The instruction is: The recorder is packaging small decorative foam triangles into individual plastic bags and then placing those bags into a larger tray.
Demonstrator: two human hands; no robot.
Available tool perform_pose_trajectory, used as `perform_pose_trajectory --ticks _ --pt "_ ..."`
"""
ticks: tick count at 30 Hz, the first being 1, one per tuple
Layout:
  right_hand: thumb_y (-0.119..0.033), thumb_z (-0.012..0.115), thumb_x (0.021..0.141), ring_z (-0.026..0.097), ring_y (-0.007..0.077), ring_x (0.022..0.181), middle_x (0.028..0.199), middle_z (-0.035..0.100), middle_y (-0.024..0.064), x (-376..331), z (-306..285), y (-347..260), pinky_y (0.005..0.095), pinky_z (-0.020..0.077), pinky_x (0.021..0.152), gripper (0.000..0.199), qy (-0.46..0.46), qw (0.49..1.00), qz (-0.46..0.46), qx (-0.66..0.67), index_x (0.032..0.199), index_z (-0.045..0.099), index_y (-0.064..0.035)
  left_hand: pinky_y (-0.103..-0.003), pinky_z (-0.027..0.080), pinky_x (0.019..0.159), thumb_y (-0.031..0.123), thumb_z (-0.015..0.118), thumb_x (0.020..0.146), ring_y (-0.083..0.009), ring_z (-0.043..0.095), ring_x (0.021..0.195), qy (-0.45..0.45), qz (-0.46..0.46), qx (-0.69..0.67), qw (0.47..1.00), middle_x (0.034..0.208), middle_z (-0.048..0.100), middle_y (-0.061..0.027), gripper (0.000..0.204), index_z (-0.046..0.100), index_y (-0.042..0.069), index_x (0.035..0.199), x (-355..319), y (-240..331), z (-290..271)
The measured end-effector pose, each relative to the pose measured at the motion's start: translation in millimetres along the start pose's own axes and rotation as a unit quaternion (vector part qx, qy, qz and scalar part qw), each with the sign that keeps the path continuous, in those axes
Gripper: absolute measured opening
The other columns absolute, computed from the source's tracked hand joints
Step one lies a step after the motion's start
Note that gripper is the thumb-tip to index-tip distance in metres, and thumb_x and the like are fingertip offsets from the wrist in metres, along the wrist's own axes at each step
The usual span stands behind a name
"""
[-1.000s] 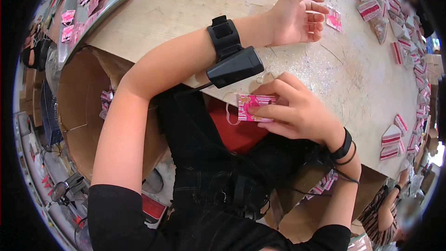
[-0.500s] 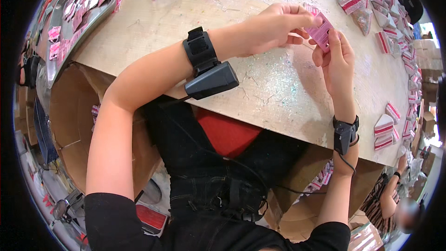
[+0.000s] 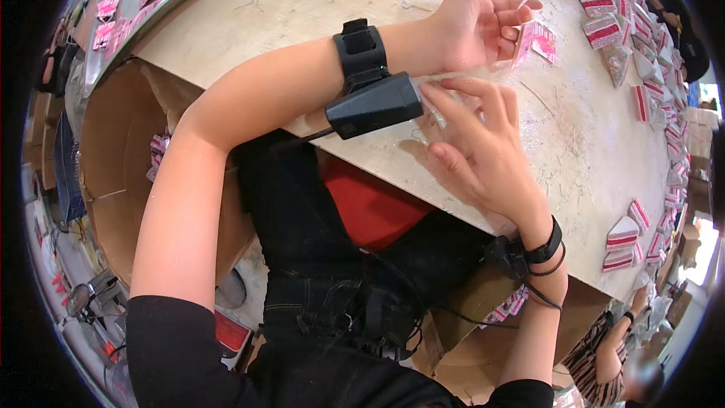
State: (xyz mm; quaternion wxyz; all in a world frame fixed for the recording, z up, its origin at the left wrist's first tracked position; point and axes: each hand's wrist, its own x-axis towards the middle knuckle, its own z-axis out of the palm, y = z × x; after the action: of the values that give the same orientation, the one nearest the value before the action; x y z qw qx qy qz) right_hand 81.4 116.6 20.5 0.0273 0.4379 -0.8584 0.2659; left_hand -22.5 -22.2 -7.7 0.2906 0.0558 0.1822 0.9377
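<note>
A small pink printed card point(image 3: 522, 47) stands tilted at the curled fingers of my left hand point(image 3: 477, 30), which appears to grip its edge; the exact grip is partly hidden. Beside it, another pink card point(image 3: 544, 43) lies on the table. My right hand point(image 3: 487, 140) is nearer to me, palm down over the table, fingers spread and nothing visible in them. Its fingertips come close to the black device point(image 3: 375, 106) strapped on my left wrist.
Glittery bits and thin strands litter the pale wooden table point(image 3: 302, 45). A metal tray point(image 3: 155, 11) of pink cards stands at far left. Small filled bags with pink-striped tops point(image 3: 604, 30) are heaped along the right. Cardboard boxes point(image 3: 121, 174) stand below the table edge. Another person point(image 3: 604, 359) is at lower right.
My right hand has let go of the pink card and moved down and left, fingers spreading. My left hand has turned palm upward with the card at its fingers. The view has shifted slightly.
</note>
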Motion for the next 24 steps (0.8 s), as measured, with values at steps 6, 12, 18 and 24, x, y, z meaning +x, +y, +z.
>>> perform_pose_trajectory --ticks 6,12,18,24 --pt "-0.013 0.066 0.083 0.052 0.0301 0.102 0.111 0.059 0.0083 -5.4 -12.7 24.8 0.0385 0.0425 0.092 0.022 -0.052 0.996 -0.055 0.037 0.104 0.065 -0.0077 -0.027 0.040 0.064 0.024 0.059 0.084 -0.0146 0.043 0.069 0.012 -0.023 -0.037 0.999 0.089 0.054 -0.0046 0.039 0.055 -0.001 0.113 4.9 -4.6 -13.0" --pt "-0.008 0.064 0.082 0.055 0.0276 0.094 0.106 0.058 0.0099 -11.2 -22.2 46.6 0.0363 0.0457 0.084 0.028 -0.011 0.995 0.022 0.100 0.110 0.065 -0.0078 -0.027 0.041 0.064 0.026 0.061 0.081 -0.0151 0.043 0.073 0.019 0.011 -0.028 0.999 0.093 0.052 -0.0054 0.044 0.053 0.001 0.116 5.8 -0.7 -9.1" --pt "-0.015 0.067 0.083 0.050 0.0271 0.085 0.101 0.054 0.0088 -3.1 -14.0 23.5 0.0373 0.0458 0.080 0.033 -0.013 0.999 0.004 -0.030 0.116 0.065 -0.0116 -0.028 0.042 0.066 0.026 0.058 0.084 -0.0147 0.043 0.071 0.001 0.005 -0.011 1.000 0.088 0.054 -0.0056 0.042 0.054 0.001 0.117 3.7 0.4 -9.0" --pt "-0.016 0.070 0.082 0.050 0.0256 0.084 0.092 0.056 0.0058 -12.4 -19.6 44.5 0.0357 0.0458 0.078 0.018 0.005 1.000 -0.012 -0.007 0.099 0.069 -0.0091 -0.028 0.041 0.063 0.030 0.054 0.087 -0.0155 0.046 0.066 0.009 -0.040 -0.052 0.998 0.081 0.054 -0.0031 0.038 0.055 0.008 0.118 1.3 3.8 -7.3"
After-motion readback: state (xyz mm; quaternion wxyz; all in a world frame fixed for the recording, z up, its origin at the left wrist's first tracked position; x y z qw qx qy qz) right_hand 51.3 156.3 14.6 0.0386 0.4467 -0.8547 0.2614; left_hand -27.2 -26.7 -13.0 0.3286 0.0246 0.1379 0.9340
